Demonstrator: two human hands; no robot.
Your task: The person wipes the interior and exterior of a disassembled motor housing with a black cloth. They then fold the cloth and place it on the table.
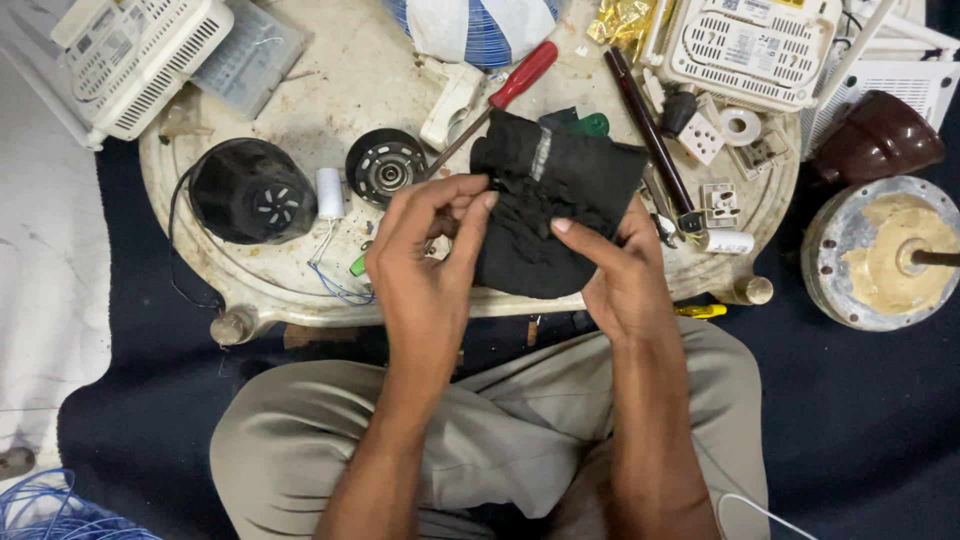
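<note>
A crumpled black cloth [545, 205] is held between both hands above the near edge of a round, stained table [330, 90]. My right hand [622, 270] cradles the cloth from below with its thumb on top. My left hand [425, 265] pinches the cloth's left edge with thumb and fingertips; a small dark part may be between them, but it is mostly hidden. Just beyond the left hand lies a round black motor rotor [385, 166].
On the table: a black motor housing [250, 190] with a white capacitor [330, 192], a red-handled screwdriver [505, 90], a dark rod [650, 135], white switches [715, 170], white vented boxes [755, 45]. A grey dish of paste [885, 255] sits right. My crossed legs are below.
</note>
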